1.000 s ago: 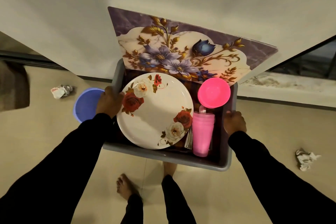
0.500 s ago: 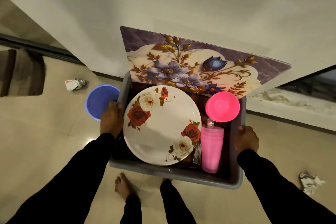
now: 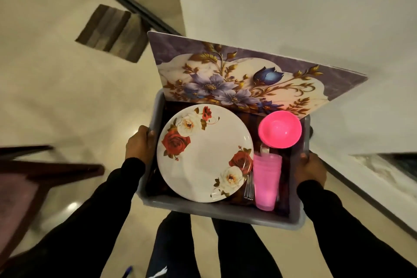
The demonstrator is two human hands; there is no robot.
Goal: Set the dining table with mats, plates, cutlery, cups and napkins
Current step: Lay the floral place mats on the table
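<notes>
I carry a grey plastic tub [image 3: 216,211] in front of me, off the floor. My left hand [image 3: 138,144] grips its left rim and my right hand [image 3: 312,168] grips its right rim. Inside lies a white plate [image 3: 203,156] with red and white roses. To its right are stacked pink cups [image 3: 266,178] on their side, a pink bowl [image 3: 279,130], and metal cutlery [image 3: 249,187] between plate and cups. Floral purple mats [image 3: 237,83] stand tilted at the tub's far end, sticking out beyond the rim.
A white wall [image 3: 293,7] rises ahead and to the right. A dark wooden chair [image 3: 33,178] with a purple seat stands at the left. A striped floor mat [image 3: 112,31] lies further off on the tiled floor. My legs show below the tub.
I have turned left while carrying the tub. The blue bucket and crumpled papers on the floor have left view; a chair has come in at the left. Both hands keep their grip.
</notes>
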